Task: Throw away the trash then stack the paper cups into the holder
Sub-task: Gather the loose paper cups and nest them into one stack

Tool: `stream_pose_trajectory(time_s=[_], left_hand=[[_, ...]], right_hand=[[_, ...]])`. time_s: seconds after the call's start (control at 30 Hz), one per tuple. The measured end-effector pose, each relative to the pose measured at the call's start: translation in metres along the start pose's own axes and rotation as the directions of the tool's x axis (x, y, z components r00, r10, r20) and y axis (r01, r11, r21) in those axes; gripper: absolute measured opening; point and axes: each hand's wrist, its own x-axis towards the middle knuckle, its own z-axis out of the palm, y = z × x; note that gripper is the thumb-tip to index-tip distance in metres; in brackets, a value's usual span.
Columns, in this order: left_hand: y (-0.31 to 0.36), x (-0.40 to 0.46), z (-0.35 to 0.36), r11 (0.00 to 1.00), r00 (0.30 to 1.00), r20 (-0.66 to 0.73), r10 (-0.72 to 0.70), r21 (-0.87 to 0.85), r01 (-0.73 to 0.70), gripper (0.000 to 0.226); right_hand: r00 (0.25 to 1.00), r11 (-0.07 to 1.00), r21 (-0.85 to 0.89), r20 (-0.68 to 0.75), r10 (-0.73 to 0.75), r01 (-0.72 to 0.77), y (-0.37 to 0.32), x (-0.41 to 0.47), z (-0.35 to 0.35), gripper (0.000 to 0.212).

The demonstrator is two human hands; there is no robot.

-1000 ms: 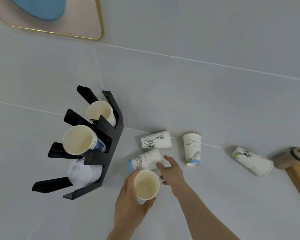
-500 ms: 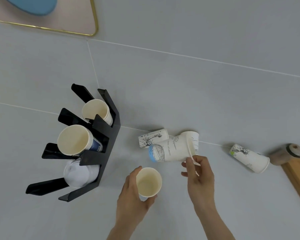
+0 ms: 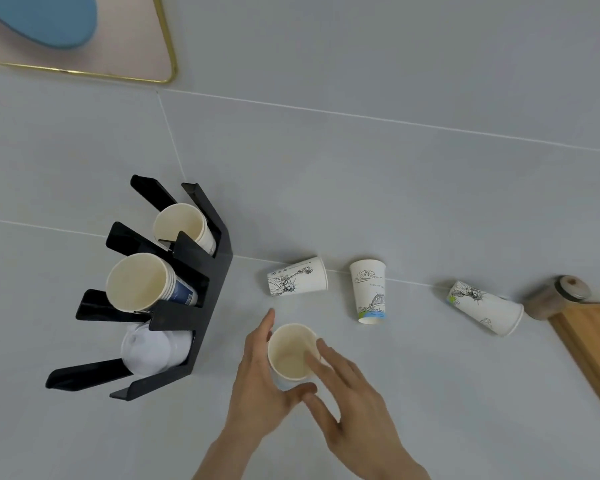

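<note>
My left hand [image 3: 257, 386] grips an upright paper cup [image 3: 291, 355] from the left, low in the middle of the view. My right hand [image 3: 347, 403] is beside it with fingers spread, fingertips resting on the cup's right rim. On the grey surface behind lie a printed cup on its side [image 3: 297, 277], an upside-down cup [image 3: 369, 292] and another cup on its side [image 3: 485, 308] further right. The black cup holder [image 3: 205, 289] stands to the left. It holds a cup stack at the back [image 3: 184, 226], a second stack [image 3: 139, 282] and white lids [image 3: 149, 348].
A wooden tray [image 3: 596, 341] runs along the right edge with a small brown jar [image 3: 558, 294] lying at its far end. A pink board with a gold rim [image 3: 118, 53] and a blue round object [image 3: 42, 19] sit at the top left.
My right hand lifted a lying cup from beside the holder and brought it down into the cup in my left hand. It now rests with fingers spread at the rim.
</note>
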Motion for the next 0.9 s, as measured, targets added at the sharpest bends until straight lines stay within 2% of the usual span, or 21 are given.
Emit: stream_pose_trajectory(time_s=[0.13, 0.2, 0.27, 0.33, 0.43, 0.57, 0.67, 0.77, 0.83, 0.9], left_hand=[[0.004, 0.004, 0.005, 0.996, 0.999, 0.02, 0.046, 0.081, -0.047, 0.106], [-0.001, 0.004, 0.011, 0.994, 0.999, 0.013, 0.044, 0.098, -0.045, 0.102], [-0.005, 0.005, 0.016, 0.995, 1.0, -0.009, 0.024, 0.097, -0.023, 0.099], [-0.006, 0.007, 0.019, 0.996, 1.0, -0.015, 0.006, 0.094, -0.005, 0.098], [-0.004, 0.01, 0.022, 0.995, 1.0, -0.013, 0.004, 0.103, -0.003, 0.096], [-0.002, 0.015, 0.025, 0.993, 1.0, -0.004, -0.022, 0.117, 0.022, 0.096], [-0.002, 0.016, 0.024, 0.991, 0.999, 0.006, -0.037, 0.126, 0.036, 0.097], [-0.002, 0.016, 0.024, 0.991, 0.999, 0.011, -0.033, 0.133, 0.031, 0.097], [-0.002, 0.016, 0.023, 0.991, 1.0, 0.005, -0.026, 0.135, 0.025, 0.096], [-0.003, 0.017, 0.024, 0.991, 1.0, 0.003, -0.01, 0.137, 0.01, 0.097]], right_hand=[[0.999, 0.997, -0.07, 0.036, -0.031, 0.034, 0.01, 0.0, 0.01, 0.048], [1.0, 1.0, 0.012, -0.005, 0.015, -0.015, 0.014, 0.005, 0.003, 0.044], [0.985, 0.973, 0.178, -0.065, 0.163, -0.149, 0.022, 0.018, -0.008, 0.039], [0.911, 0.9, 0.315, -0.185, 0.37, -0.302, 0.042, 0.041, -0.014, 0.031], [0.75, 0.782, 0.318, -0.247, 0.613, -0.535, 0.079, 0.081, -0.026, 0.027], [0.641, 0.65, 0.181, -0.116, 0.759, -0.738, 0.115, 0.127, -0.032, 0.054], [0.563, 0.544, 0.231, 0.017, 0.827, -0.807, 0.129, 0.146, -0.024, 0.077], [0.515, 0.486, 0.228, 0.093, 0.852, -0.844, 0.133, 0.145, -0.01, 0.089], [0.431, 0.343, 0.395, 0.161, 0.888, -0.852, 0.132, 0.138, -0.002, 0.095], [0.377, 0.128, 0.593, 0.316, 0.871, -0.795, 0.125, 0.128, -0.004, 0.085]])
